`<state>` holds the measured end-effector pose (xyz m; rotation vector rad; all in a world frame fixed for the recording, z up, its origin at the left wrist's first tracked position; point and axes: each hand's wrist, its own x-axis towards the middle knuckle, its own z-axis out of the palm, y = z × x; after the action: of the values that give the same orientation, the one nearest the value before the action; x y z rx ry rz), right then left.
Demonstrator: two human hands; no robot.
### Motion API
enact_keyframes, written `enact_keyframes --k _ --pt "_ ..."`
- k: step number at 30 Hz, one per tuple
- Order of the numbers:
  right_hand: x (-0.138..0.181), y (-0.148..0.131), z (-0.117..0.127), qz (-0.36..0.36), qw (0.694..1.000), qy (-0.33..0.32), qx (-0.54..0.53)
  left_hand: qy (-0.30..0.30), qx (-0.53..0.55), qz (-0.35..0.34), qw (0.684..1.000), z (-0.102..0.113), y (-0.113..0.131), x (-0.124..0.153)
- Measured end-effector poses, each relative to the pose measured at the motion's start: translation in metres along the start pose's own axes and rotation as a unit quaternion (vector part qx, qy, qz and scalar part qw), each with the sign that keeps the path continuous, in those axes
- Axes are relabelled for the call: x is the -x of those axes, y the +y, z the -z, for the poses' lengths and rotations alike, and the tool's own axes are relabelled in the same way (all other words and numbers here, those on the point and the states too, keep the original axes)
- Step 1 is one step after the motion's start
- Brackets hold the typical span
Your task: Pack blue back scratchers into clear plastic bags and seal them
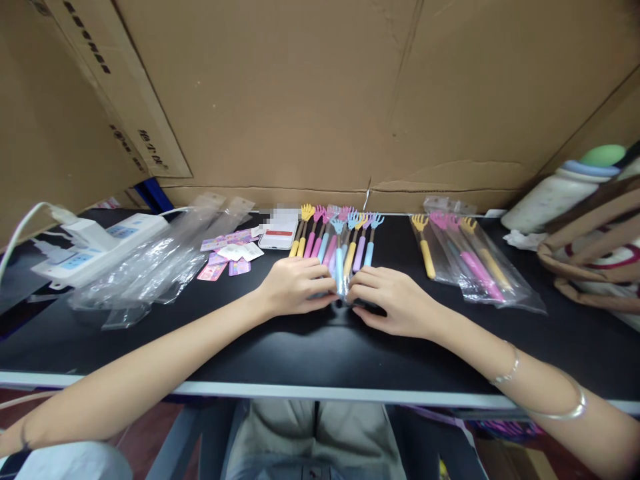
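Your two hands meet low over the bench [300,347], at the near end of a light blue scratcher [339,257] that lies straight out in front of you with its clawed head pointing away. Your left hand [300,285] has its fingers and thumb drawn together on the handle's end and appears to grip it. Your right hand [393,300] is curled, with a gap between the fingers and thumb; its fingertips reach the same spot, but whether they pinch or only rest there you cannot tell from this angle. See-through plastic glints between the fingertips, which probably explains why both hands work so close together: thin film slips unless it is steadied from two sides.

Just beyond, a row of scratchers [313,239] fans out, handles towards you, likely so that each can be taken by its plain end rather than by its claws. Left of the row lie a phone [277,233] and a loose scatter of cards [240,269]; further left is a spread of see-through bags [145,270], nearest your left arm and so seemingly placed for that side. On the right, bagged scratchers [480,263] overlap beside a bare yellow scratcher [425,250], well apart from the middle row, perhaps so that the groups don't mix. The power strip [107,243], bottle [553,193] and brown bag [590,250] sit out at the sides, leaving your hands room in the middle.
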<state>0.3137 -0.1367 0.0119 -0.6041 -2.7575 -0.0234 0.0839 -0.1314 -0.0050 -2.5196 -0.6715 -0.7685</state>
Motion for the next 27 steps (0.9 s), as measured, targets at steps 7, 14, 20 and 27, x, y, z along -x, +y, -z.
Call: enact_keyframes --k 7,14,20,27 --pt "0.001 0.007 -0.005 -0.093 0.988 0.04 -0.12 -0.014 0.084 0.096 0.992 -0.004 0.001 0.001" --pt "-0.002 0.013 -0.015 -0.208 0.96 0.051 -0.18 -0.061 0.125 0.203 0.969 -0.007 0.001 0.003" --pt "-0.006 0.014 -0.014 -0.21 0.953 0.08 -0.201 -0.08 0.153 0.224 0.959 -0.006 0.003 0.001" --pt "-0.008 0.011 -0.009 -0.147 0.967 0.116 -0.174 -0.072 0.164 0.21 0.961 -0.004 0.003 0.002"
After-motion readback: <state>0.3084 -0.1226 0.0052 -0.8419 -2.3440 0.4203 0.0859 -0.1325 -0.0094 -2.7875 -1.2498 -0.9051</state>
